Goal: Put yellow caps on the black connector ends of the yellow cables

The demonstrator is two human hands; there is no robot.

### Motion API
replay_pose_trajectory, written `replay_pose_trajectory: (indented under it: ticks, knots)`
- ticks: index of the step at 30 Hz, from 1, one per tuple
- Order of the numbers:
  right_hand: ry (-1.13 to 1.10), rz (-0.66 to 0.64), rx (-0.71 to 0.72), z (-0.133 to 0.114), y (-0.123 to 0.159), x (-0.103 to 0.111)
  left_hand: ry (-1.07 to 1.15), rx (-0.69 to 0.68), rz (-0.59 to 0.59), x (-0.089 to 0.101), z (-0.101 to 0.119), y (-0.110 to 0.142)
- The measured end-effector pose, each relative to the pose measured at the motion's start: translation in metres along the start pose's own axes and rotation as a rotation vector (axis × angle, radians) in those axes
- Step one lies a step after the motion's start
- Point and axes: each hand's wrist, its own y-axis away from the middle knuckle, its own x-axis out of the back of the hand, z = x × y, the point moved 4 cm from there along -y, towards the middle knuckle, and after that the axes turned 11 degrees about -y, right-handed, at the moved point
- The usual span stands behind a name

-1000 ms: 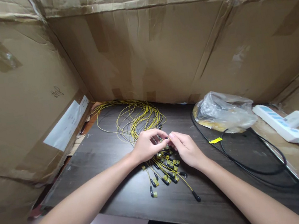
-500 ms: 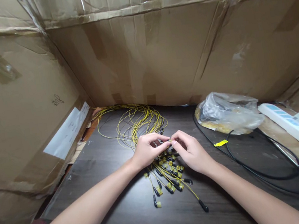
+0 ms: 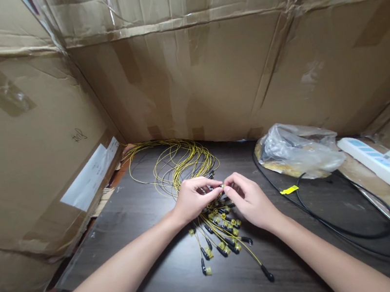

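Note:
My left hand [image 3: 193,199] and my right hand [image 3: 250,200] meet fingertip to fingertip above the table. Both pinch a small connector [image 3: 222,187] with a yellowish part, mostly hidden by my fingers. Below them lies a cluster of black angled connectors [image 3: 222,249] on thin yellow wires, many with translucent yellow caps [image 3: 208,271]. One black connector without a visible yellow cap [image 3: 267,273] lies apart at the front right. Behind my left hand, the yellow wires [image 3: 196,154] run back in loose loops.
Crumpled clear plastic bag [image 3: 299,149] at the back right. Beside it runs a black cable [image 3: 336,229] with a yellow tag [image 3: 289,190]. A white power strip [image 3: 379,163] lies at the right edge. Cardboard walls [image 3: 184,78] enclose the dark table [image 3: 155,266].
The view has tilted up slightly, so everything sits a little lower. My hands keep the same pinch on the small connector, with hardly any finger movement.

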Motion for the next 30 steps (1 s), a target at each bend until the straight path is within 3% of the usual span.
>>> replay_pose_trajectory:
  ticks: [7,17,26,30]
  knots:
    - [-0.009,0.005,-0.026,0.0013,-0.0009,-0.0003,-0.026,0.023,-0.025,-0.0006,0.0008,0.0009]
    - [0.061,0.008,0.053,-0.0042,-0.0002,0.0007,-0.031,0.044,-0.026,0.0003,0.0018,-0.0006]
    - [-0.057,-0.034,-0.024,-0.0025,-0.0016,-0.0022,-0.088,-0.074,0.022,0.0015,0.0065,0.0008]
    - [-0.069,-0.039,-0.025,-0.0013,-0.0017,-0.0026,-0.080,-0.063,0.025,0.0004,0.0058,0.0013]
